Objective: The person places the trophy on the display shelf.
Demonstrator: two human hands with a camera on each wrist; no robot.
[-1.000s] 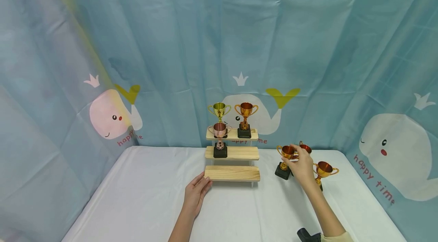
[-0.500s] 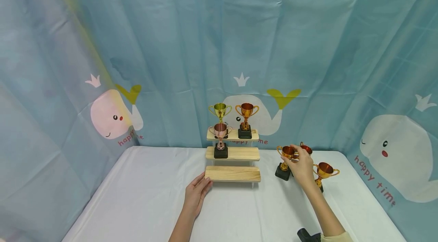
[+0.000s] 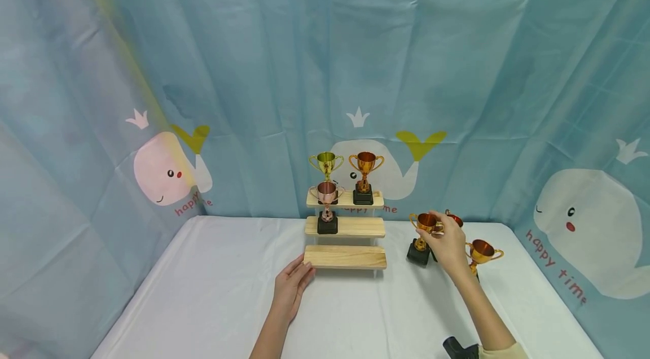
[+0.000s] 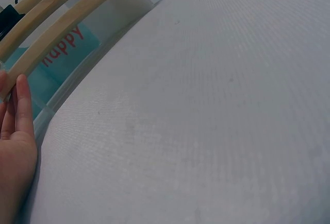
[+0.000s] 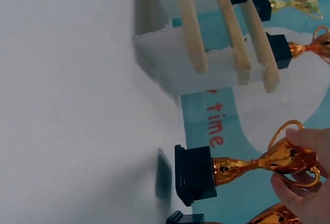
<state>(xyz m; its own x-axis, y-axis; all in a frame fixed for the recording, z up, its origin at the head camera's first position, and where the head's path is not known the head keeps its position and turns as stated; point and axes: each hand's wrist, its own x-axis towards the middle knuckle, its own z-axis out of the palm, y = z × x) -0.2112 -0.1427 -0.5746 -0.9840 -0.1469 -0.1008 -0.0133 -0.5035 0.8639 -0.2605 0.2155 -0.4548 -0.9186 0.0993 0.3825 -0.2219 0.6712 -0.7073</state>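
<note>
My right hand (image 3: pixel 447 243) grips a gold-orange trophy cup (image 3: pixel 418 252) by its bowl. In the right wrist view, the held trophy's black base (image 5: pixel 196 172) hangs a little off the white surface, its shadow apart from it. My left hand (image 3: pixel 291 289) holds the left end of the lowest board of a three-tier wooden display stand (image 3: pixel 345 257); its fingers lie against the board's edge in the left wrist view. On the top tier stand a yellow-gold trophy (image 3: pixel 325 162) and an orange-gold trophy (image 3: pixel 364 175). A rose-gold trophy (image 3: pixel 327 206) stands on the middle tier's left.
Just behind my right hand is a red-bowled trophy (image 3: pixel 454 219), partly hidden. Another gold trophy (image 3: pixel 481 252) stands to its right, its base partly covered by my arm. A white cloth (image 3: pixel 228 280) covers the table, and a blue whale-print curtain (image 3: pixel 284 65) hangs behind.
My right hand and the trophy in it have shifted very slightly up and left. My left hand stays at the stand.
</note>
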